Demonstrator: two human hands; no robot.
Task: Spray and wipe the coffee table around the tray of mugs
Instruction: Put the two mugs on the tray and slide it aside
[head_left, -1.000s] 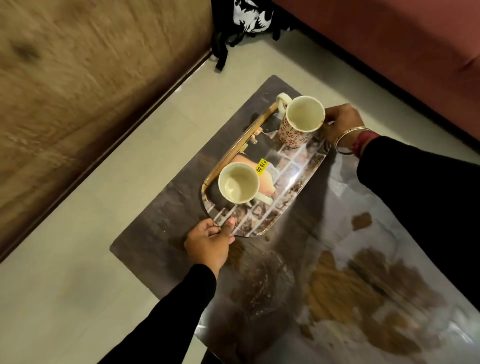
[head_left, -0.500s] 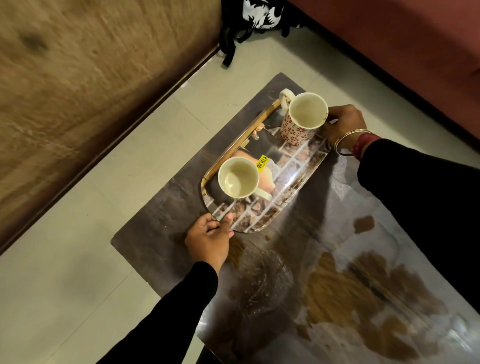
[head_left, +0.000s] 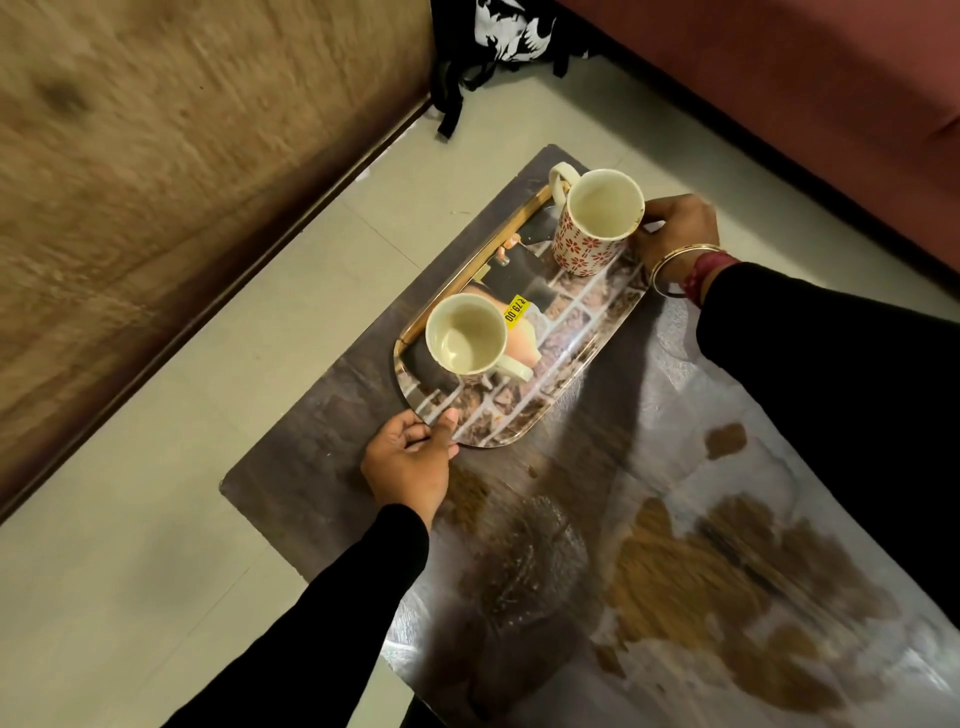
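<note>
The oval tray (head_left: 563, 358), glossy with a brick-and-figure print and gold rim, lies slantwise mid-frame on the dark, shiny coffee table (head_left: 322, 457). Two cream mugs stand upright and empty on it: a red-flowered mug (head_left: 592, 228) at its upper end, a plain-looking mug (head_left: 467, 338) lower left.

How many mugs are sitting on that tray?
2. A red-patterned mug stands at the far end of the tray by the right hand; a cream mug stands nearer the left hand. None seem hidden.
</note>
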